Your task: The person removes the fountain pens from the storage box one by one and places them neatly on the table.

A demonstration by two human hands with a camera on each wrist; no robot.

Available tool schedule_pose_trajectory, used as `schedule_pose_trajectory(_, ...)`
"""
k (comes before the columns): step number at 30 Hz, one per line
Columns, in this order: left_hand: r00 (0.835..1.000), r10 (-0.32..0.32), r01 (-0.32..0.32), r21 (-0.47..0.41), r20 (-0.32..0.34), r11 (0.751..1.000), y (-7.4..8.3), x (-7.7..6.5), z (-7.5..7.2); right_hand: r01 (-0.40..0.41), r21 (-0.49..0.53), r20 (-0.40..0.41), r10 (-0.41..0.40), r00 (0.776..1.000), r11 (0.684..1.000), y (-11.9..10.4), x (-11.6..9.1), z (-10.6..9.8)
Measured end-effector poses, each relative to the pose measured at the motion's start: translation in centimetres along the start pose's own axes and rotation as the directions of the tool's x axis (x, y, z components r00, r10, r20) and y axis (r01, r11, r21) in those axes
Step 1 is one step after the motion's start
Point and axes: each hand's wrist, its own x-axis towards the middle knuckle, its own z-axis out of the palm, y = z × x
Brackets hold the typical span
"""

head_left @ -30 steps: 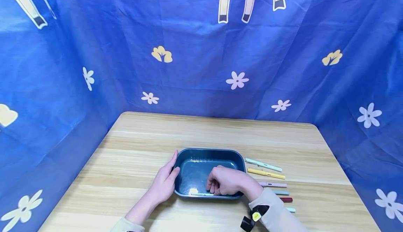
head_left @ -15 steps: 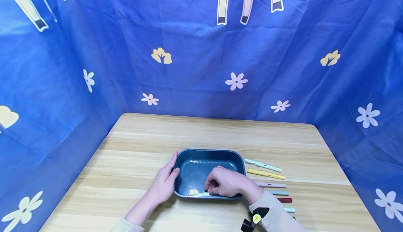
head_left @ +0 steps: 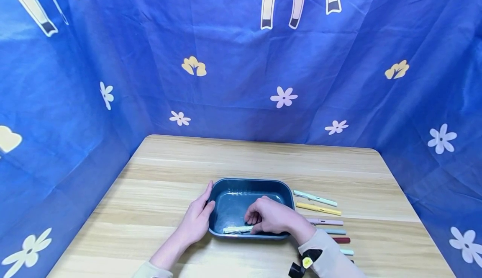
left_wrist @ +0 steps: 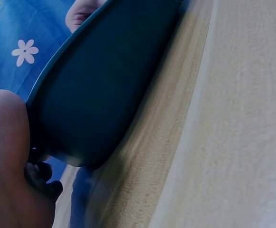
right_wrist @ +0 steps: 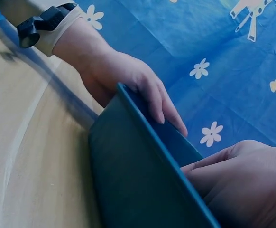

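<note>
A dark teal rectangular tray (head_left: 233,207) stands on the wooden table. My left hand (head_left: 197,219) holds its left end, thumb over the rim and fingers along the outside wall. Inside the tray, by its near wall, is a pale pen (head_left: 237,230). My right hand (head_left: 273,217) reaches over the right end with bent fingers, its thumb at the pen's right end, which is hidden. The right wrist view shows this hand (right_wrist: 244,178) behind the tray wall, the pen out of sight. The left wrist view shows mostly the tray's outer wall (left_wrist: 95,90).
Right of the tray several pens lie in a row: mint (head_left: 315,198), yellow (head_left: 318,208), lilac (head_left: 326,222), blue (head_left: 335,231), dark red (head_left: 342,240) and pale green (head_left: 347,252). My right forearm covers some. A blue patterned cloth (head_left: 241,81) surrounds the table.
The pale pen in the tray has come more into view and sits slightly higher. My right hand's fingers have shifted slightly upward and spread from the thumb. My left hand and the tray stay put.
</note>
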Motion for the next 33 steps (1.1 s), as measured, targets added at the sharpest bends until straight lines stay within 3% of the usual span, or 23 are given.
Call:
schedule_pose_trajectory(11, 1.000, 0.008, -0.008, 0.001, -0.003, 1.000, -0.1, 0.1, 0.1, 0.008, -0.096, 0.013, -0.007, 1.000, 0.995, 0.3, -0.1, -0.1)
schedule_pose_trajectory(24, 1.000, 0.024, -0.024, 0.009, -0.018, 1.000, 0.0, 0.0, 0.1, 0.059, -0.005, -0.079, -0.060, 0.995, 0.998, -0.2, -0.9, -1.4)
schedule_pose_trajectory(33, 1.000, 0.007, -0.007, 0.008, -0.013, 1.000, 0.1, 0.1, 0.0, 0.097, -0.047, -0.153, -0.103, 0.983, 0.994, -1.4, -2.5, -3.6)
